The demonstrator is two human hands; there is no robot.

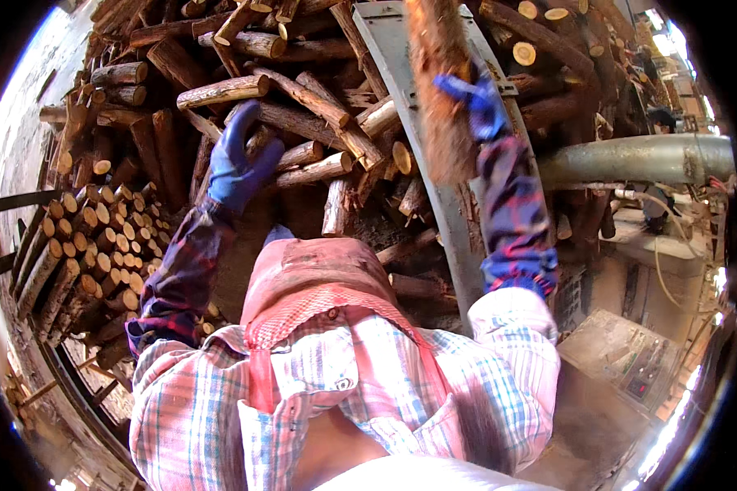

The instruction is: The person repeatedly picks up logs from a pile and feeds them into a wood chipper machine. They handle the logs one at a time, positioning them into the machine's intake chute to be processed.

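Note:
My left hand point(241, 164), in a blue glove, reaches over the log pile with thumb and fingers apart and nothing held. Just beyond its fingertips lies a cut log point(223, 92) with bark on it. My right hand point(481, 106), gloved in blue as well, grips the right side of a thick, rough-barked log point(436, 98), with one digit across the bark. That log is blurred and lies lengthwise over a grey metal chute point(391, 49), covering part of it. The log's far end runs out of the picture.
Loose logs point(319, 168) are heaped ahead and on both sides of the chute. A neat stack of cut logs point(106, 237) stands at left. To the right are a thick grey pipe point(630, 159) and a control box point(630, 352). A person point(660, 123) is far right.

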